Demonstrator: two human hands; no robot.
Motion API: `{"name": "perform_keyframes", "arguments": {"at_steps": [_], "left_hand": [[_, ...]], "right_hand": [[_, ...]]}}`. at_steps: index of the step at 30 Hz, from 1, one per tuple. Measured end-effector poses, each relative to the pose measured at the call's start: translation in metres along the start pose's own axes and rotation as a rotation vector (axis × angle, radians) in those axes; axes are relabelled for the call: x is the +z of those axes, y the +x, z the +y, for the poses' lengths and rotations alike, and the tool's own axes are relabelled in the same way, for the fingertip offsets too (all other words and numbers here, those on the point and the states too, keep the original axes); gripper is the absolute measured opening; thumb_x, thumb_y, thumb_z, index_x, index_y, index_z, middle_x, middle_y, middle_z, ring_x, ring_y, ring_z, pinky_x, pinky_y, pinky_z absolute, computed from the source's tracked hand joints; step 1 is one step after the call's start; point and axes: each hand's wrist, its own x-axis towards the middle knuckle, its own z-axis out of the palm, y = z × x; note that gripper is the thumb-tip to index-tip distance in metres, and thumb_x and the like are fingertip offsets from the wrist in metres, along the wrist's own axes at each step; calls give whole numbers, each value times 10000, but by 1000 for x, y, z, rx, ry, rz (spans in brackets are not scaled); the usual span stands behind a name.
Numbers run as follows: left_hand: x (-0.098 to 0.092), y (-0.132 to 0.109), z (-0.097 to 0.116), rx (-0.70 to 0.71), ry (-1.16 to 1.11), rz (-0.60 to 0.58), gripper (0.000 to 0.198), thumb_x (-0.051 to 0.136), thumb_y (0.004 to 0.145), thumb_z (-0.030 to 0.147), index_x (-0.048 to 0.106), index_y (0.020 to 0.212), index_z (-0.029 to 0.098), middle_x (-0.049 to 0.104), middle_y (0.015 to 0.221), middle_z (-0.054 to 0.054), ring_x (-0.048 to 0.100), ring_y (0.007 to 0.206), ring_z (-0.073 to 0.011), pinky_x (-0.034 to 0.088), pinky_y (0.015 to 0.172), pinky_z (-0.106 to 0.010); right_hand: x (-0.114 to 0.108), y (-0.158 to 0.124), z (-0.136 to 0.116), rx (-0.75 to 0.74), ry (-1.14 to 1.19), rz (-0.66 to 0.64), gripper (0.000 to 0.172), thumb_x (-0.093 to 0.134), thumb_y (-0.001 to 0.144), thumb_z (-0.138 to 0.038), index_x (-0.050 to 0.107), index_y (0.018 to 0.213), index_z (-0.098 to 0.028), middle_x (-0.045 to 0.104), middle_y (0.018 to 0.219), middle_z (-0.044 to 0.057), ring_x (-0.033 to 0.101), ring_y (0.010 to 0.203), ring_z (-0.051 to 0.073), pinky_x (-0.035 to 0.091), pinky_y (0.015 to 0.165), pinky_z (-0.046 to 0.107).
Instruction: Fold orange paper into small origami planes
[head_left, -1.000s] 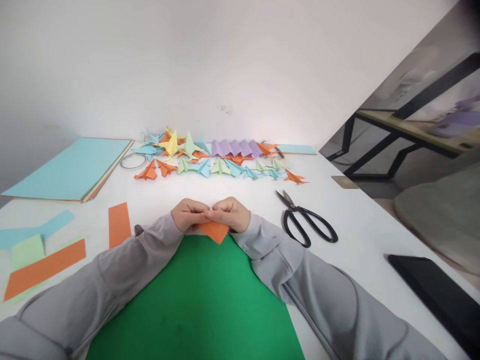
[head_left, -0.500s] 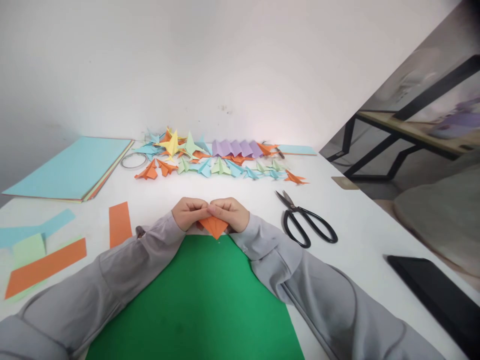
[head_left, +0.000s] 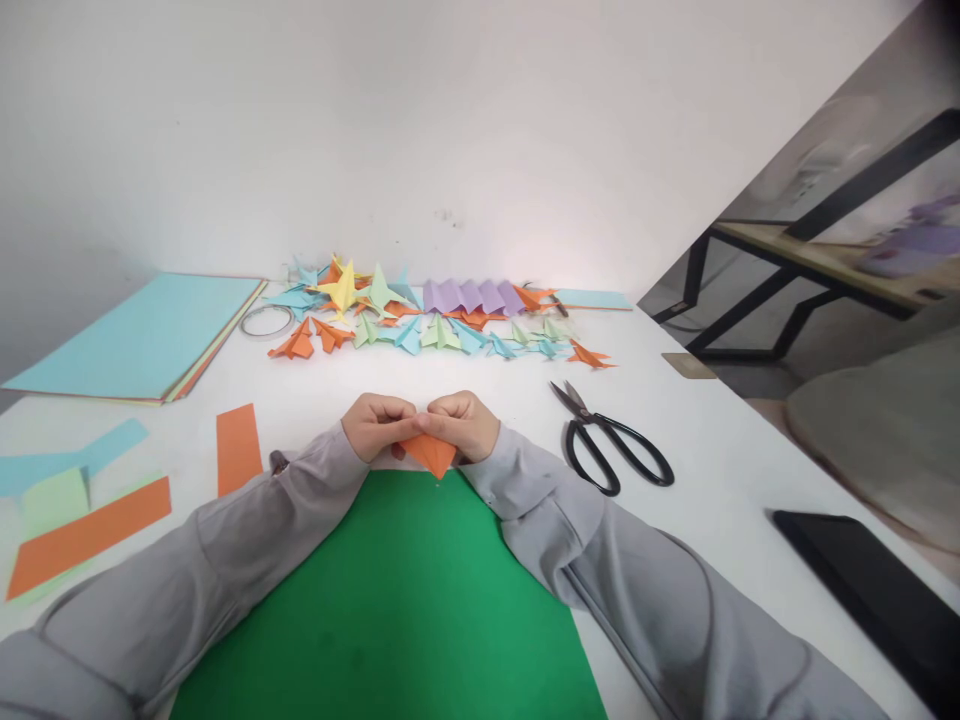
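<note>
A small folded piece of orange paper [head_left: 433, 455] is pinched between my two hands, its pointed tip facing down toward me. My left hand [head_left: 377, 427] has thumb and curled fingers closed on its left side. On the other side my right hand [head_left: 463, 425] grips it the same way, with the thumbs nearly meeting over the paper. Both hands are just beyond the far edge of a green sheet [head_left: 405, 590]. My fingers cover the upper part of the orange paper.
Black-handled scissors [head_left: 611, 435] lie to the right, a black tablet-like object [head_left: 862, 580] nearer the right edge. Folded paper figures [head_left: 442, 333] line the wall. Stacked coloured sheets [head_left: 142, 335], a wire coil [head_left: 266, 320] and cut strips [head_left: 90, 535] are on the left.
The orange paper's lower tip has shifted slightly to the right and the piece is tilted a little. Both hands keep their hold in nearly the same place.
</note>
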Motion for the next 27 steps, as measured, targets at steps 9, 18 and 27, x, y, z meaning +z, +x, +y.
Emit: {"name": "perform_keyframes", "arguments": {"at_steps": [9,18,27], "left_hand": [[-3,4,-7,-16,-147,93,344,696,586,434,564,527,122,506,421,16,436,380,-78,303,376,-201],[3,0,-1,28,-25,64,406,693,562,502,583,585,112,516,456,12,471,448,-98,361,432,-214],[-4,1,-3,96,138,-39,443,588,695,493,433,479,138,353,421,46,319,420,-55,216,412,-209]], "right_hand": [[-2,1,-2,51,-13,0,462,598,644,-565,470,463,-160,346,262,-84,234,245,24,123,282,191],[1,-2,3,87,-157,20,463,543,688,-589,468,516,-166,363,301,-85,273,261,35,149,282,178],[-2,0,1,-16,-205,-28,549,589,653,-583,324,409,-168,218,399,-88,184,401,28,122,394,224]]}}
